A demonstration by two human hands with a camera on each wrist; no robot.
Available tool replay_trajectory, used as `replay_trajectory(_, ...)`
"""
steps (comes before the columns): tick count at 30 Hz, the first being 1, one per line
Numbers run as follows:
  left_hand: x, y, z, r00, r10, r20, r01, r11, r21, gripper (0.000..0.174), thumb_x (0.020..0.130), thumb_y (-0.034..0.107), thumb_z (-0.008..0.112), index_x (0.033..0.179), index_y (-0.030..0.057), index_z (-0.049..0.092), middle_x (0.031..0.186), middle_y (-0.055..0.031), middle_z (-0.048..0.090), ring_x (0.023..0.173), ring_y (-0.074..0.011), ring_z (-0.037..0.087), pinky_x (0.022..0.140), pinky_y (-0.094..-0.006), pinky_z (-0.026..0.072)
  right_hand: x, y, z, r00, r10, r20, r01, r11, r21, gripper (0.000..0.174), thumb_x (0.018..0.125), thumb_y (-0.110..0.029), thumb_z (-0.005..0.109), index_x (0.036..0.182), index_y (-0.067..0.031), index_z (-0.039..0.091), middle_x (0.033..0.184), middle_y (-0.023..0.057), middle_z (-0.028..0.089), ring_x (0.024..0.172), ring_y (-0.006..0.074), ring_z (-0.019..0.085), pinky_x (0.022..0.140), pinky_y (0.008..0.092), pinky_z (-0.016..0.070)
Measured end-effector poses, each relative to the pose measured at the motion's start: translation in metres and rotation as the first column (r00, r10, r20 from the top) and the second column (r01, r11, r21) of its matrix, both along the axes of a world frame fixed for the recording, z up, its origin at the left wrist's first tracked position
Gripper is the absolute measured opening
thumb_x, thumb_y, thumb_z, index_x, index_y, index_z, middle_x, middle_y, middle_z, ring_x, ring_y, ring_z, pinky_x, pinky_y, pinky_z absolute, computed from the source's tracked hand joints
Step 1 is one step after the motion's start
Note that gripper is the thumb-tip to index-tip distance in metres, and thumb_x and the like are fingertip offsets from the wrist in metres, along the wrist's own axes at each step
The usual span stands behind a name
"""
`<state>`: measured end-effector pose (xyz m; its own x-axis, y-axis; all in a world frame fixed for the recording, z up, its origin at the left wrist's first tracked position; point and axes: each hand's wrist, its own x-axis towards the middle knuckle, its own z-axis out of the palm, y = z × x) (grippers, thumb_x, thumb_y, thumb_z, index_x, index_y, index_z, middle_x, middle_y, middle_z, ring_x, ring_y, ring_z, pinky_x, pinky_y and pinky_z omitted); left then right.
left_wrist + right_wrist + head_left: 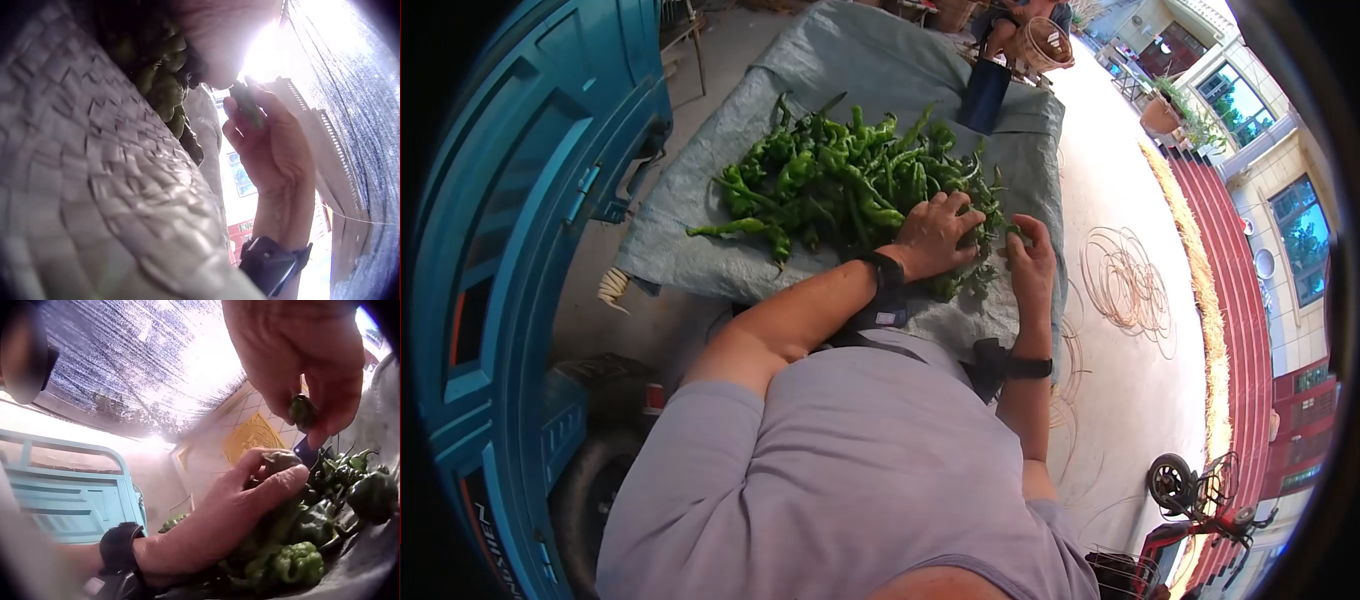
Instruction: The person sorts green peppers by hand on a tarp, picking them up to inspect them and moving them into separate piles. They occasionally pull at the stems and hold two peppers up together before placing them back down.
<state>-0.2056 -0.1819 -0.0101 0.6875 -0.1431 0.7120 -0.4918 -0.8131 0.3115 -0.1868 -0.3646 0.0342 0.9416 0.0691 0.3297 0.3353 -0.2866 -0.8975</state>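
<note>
A heap of green peppers (830,170) lies on a grey-green woven sheet (700,200). At the heap's near right side, my left hand (940,235) has its fingers bent down among the peppers. In the right wrist view, the thumb and fingers of my left hand (219,515) close round a green pepper (281,462). My right hand (1032,260) is raised just to the right of it. Between thumb and fingertips it pinches a small dark green pepper (303,412), which also shows in the left wrist view, partly covered by the fingers.
A dark blue container (985,97) stands at the sheet's far right corner. Beyond it is another person with a wicker basket (1045,45). A blue vehicle (520,200) flanks the left side. Thin coils (1128,285) lie on the ground to the right, and a bike (1200,510) stands lower right.
</note>
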Motion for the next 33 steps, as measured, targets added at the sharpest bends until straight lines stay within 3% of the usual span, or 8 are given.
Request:
replay_trajectory(4, 0.0, 0.002, 0.005, 0.998, -0.033, -0.047, 0.035, 0.999, 0.036, 0.049, 0.074, 0.035, 0.076, 0.116, 0.0152, 0.06, 0.124, -0.0028, 0.055, 0.103, -0.0263, 0.058, 0.085, -0.0399, 0.0502, 0.018, -0.024, -0.008, 0.991, 0.125, 0.044, -0.093, 0.893, -0.44, 0.027, 0.09, -0.02, 0.063, 0.115, -0.0093, 0.063, 0.1, 0.0106, 0.068, 0.086, 0.0186, 0.068, 0.076, 0.0328, 0.0514)
replay_trajectory(10, 0.001, 0.001, 0.004, 0.998, -0.016, -0.058, 0.018, 0.999, 0.03, 0.048, 0.074, 0.039, 0.076, 0.112, 0.0148, 0.059, 0.123, -0.0019, 0.057, 0.103, -0.0262, 0.058, 0.084, -0.039, 0.0503, 0.041, -0.001, 0.008, 0.995, -0.036, 0.095, 0.092, 0.716, -0.692, 0.04, 0.087, -0.028, 0.064, 0.125, -0.0158, 0.057, 0.121, 0.0126, 0.062, 0.105, 0.0288, 0.064, 0.088, 0.039, 0.0494)
replay_trajectory(13, 0.003, 0.001, 0.001, 0.999, -0.004, -0.034, 0.005, 0.999, 0.051, 0.05, 0.074, 0.038, 0.076, 0.114, 0.0153, 0.057, 0.123, -0.0024, 0.056, 0.102, -0.0261, 0.058, 0.084, -0.039, 0.0501, 0.073, 0.014, 0.001, 0.986, -0.086, 0.139, 0.162, 0.637, -0.754, 0.052, 0.085, -0.031, 0.067, 0.133, -0.0195, 0.05, 0.129, 0.0136, 0.057, 0.116, 0.0318, 0.059, 0.092, 0.0434, 0.0479)
replay_trajectory(17, 0.003, 0.002, -0.002, 1.0, -0.006, -0.026, 0.007, 0.999, 0.052, 0.054, 0.073, 0.037, 0.077, 0.117, 0.0158, 0.055, 0.123, -0.0026, 0.054, 0.102, -0.026, 0.057, 0.083, -0.0401, 0.0496, 0.144, 0.018, -0.049, 0.987, -0.076, -0.139, -0.055, 0.657, -0.752, 0.063, 0.08, -0.035, 0.071, 0.138, -0.0291, 0.046, 0.127, 0.0148, 0.057, 0.122, 0.0343, 0.055, 0.096, 0.048, 0.0462)
replay_trajectory(20, 0.003, 0.003, -0.003, 1.0, -0.023, -0.016, 0.023, 0.999, 0.03, 0.055, 0.073, 0.037, 0.077, 0.118, 0.0159, 0.054, 0.123, -0.0026, 0.054, 0.103, -0.026, 0.057, 0.084, -0.0408, 0.0492, 0.119, 0.034, -0.032, 0.989, -0.128, -0.078, 0.013, 0.592, -0.806, 0.067, 0.078, -0.038, 0.074, 0.137, -0.0315, 0.045, 0.13, 0.0146, 0.056, 0.121, 0.0346, 0.055, 0.095, 0.0483, 0.0467)
replay_trajectory(27, 0.002, 0.004, -0.003, 0.999, -0.04, -0.021, 0.04, 0.999, 0.004, 0.052, 0.075, 0.036, 0.076, 0.118, 0.016, 0.055, 0.124, -0.0031, 0.054, 0.104, -0.0264, 0.057, 0.085, -0.0411, 0.0488, 0.126, 0.015, -0.041, 0.997, -0.069, -0.023, 0.04, 0.781, -0.623, 0.034, 0.078, -0.017, 0.069, 0.11, -0.0075, 0.066, 0.096, 0.0143, 0.067, 0.089, 0.0307, 0.067, 0.077, 0.0354, 0.0535)
replay_trajectory(31, -0.002, 0.005, 0.001, 0.998, -0.056, -0.011, 0.056, 0.998, -0.002, 0.051, 0.076, 0.036, 0.075, 0.117, 0.0155, 0.056, 0.123, -0.0037, 0.055, 0.103, -0.0264, 0.057, 0.085, -0.0408, 0.049, 0.107, -0.006, -0.021, 0.914, 0.144, -0.379, -0.165, 0.986, -0.025, 0.022, 0.084, -0.009, 0.065, 0.105, -0.0059, 0.067, 0.085, -0.0005, 0.064, 0.072, 0.01, 0.06, 0.061, 0.0228, 0.0455)
replay_trajectory(33, -0.001, 0.005, 0.0, 0.997, -0.072, 0.012, 0.073, 0.997, -0.03, 0.05, 0.075, 0.036, 0.075, 0.117, 0.0153, 0.056, 0.121, -0.004, 0.056, 0.102, -0.0264, 0.058, 0.085, -0.0402, 0.0491, 0.105, -0.017, -0.017, 0.877, 0.186, -0.444, -0.153, 0.982, 0.11, 0.021, 0.084, -0.007, 0.065, 0.105, -0.0066, 0.067, 0.085, -0.0003, 0.064, 0.073, 0.01, 0.06, 0.061, 0.023, 0.0458)
